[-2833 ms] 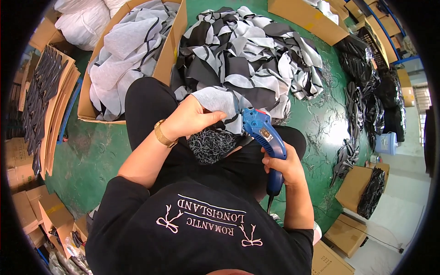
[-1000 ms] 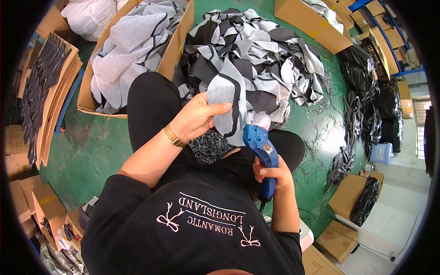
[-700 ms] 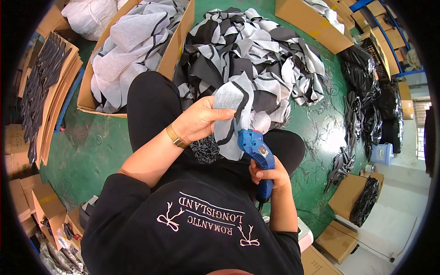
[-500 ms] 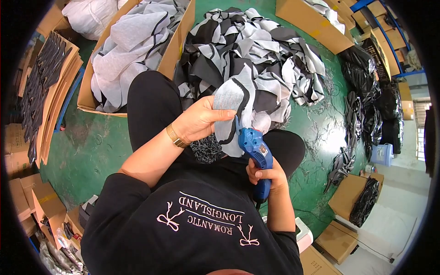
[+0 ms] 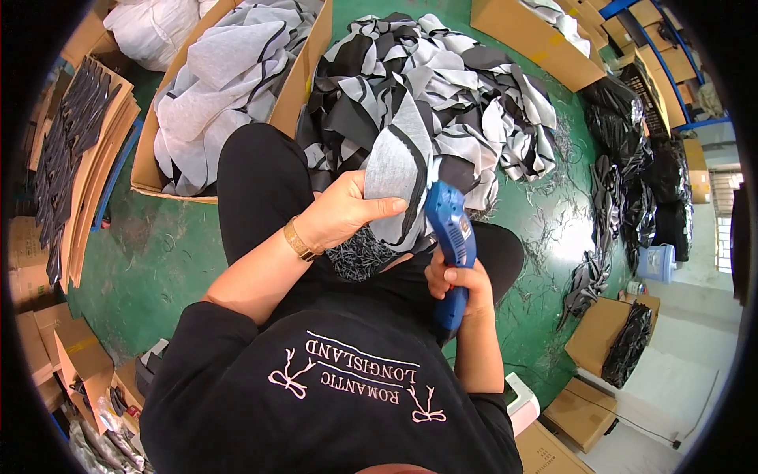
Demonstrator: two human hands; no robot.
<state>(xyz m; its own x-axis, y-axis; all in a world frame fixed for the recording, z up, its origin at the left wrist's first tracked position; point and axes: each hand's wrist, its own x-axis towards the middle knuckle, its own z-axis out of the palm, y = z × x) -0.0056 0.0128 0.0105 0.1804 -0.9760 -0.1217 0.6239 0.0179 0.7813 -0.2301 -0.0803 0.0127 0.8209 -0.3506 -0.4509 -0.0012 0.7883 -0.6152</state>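
Between its thumb and fingers my left hand (image 5: 341, 213) pinches a piece of grey fabric (image 5: 392, 174) with a black band along its right side, held up above my lap. My right hand (image 5: 460, 283) is wrapped round the grip of blue electric scissors (image 5: 452, 225). The scissors' head is close to the fabric's right edge; whether the blades touch it I cannot tell. Below the fabric, between my legs, sits a dark mass of thin trimmings (image 5: 359, 259). Beyond my hands, a large heap of grey, white and black fabric pieces (image 5: 442, 95) lies on the floor.
A cardboard box (image 5: 304, 75) full of grey fabric stands beyond my left knee, and another box (image 5: 537, 47) at the far right. Black plastic bags (image 5: 624, 118) line the right side. Loose threads litter the green floor (image 5: 545, 261). Stacked cardboard sheets (image 5: 99, 150) are at the left.
The scissors have shifted right, from the fabric's edge to beside it, and their head is turned more upward. The fabric now shows a narrower shape; my left hand has barely moved.
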